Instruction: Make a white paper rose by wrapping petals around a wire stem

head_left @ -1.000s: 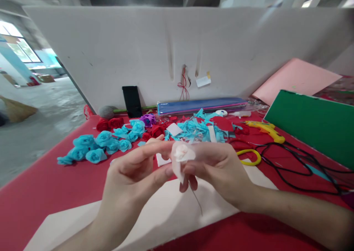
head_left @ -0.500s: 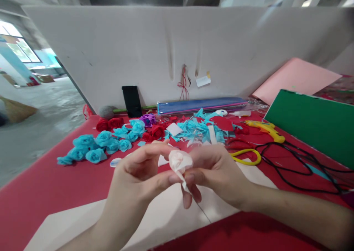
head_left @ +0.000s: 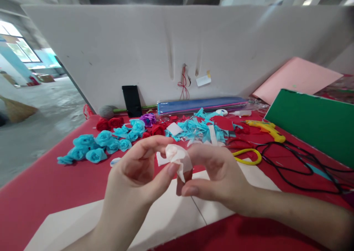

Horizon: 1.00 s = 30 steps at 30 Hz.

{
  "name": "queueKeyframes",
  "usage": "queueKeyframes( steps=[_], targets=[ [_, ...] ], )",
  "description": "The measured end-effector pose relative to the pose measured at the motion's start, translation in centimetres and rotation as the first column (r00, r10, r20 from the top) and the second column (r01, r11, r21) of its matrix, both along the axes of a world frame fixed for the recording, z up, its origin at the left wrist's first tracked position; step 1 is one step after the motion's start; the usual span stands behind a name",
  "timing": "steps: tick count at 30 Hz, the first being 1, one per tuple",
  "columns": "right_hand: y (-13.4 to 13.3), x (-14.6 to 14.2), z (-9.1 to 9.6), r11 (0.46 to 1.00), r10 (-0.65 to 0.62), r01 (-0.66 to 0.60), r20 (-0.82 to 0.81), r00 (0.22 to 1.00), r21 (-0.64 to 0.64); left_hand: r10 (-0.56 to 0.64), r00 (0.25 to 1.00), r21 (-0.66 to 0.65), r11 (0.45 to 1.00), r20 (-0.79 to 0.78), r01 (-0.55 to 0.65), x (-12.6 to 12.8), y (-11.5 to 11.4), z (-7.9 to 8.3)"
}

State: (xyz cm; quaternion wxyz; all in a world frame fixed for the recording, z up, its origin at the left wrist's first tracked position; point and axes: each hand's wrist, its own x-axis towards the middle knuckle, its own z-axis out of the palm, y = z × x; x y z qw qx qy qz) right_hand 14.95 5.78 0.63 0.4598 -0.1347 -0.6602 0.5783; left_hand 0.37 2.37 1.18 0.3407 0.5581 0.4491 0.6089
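My left hand (head_left: 138, 173) pinches a small pale pink, nearly white crepe-paper flower (head_left: 177, 155) between thumb and fingers. One pointed paper end hangs from its front, and a thin wire stem (head_left: 199, 211) slants down below. On the flower's right side, my right hand (head_left: 218, 173) touches the paper with its index finger; its thumb is spread away below. Some fingertips behind the bloom are partly hidden. Beneath both hands lies a large pale sheet (head_left: 155, 221) on the red tabletop (head_left: 35, 203).
Blue paper roses (head_left: 95, 155) stand at left, with red roses (head_left: 102, 124) and a purple flower (head_left: 148, 120) behind. Blue scraps (head_left: 199, 127) cover the middle back. Yellow-handled scissors (head_left: 249, 163), a yellow glue gun (head_left: 267, 130), black cord (head_left: 279, 169) and a green board (head_left: 312, 121) lie right.
My right thumb has come off the flower's base and moved down, opening a gap. The flower has shifted slightly up and left, and its paper end now folds across the front.
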Motion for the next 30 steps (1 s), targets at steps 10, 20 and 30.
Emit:
queueKeyframes(
  steps=[10,20,30],
  targets=[
    [-1.0,-0.4,0.6,0.977,-0.212,0.206,0.126,0.969,0.057,-0.062,0.998,0.072,0.996,0.014,0.06,0.1,-0.1,-0.4],
    [-0.3,0.0,1.0,0.882,-0.398,0.316,0.195,0.897,0.349,-0.022,1.0,0.095,0.995,-0.014,0.023,0.4,0.1,-0.7],
    [0.1,0.4,1.2,0.653,-0.553,0.297,0.171,0.816,0.697,-0.02,0.979,0.043,0.999,-0.201,0.03,0.1,-0.1,-0.1]
  ],
)
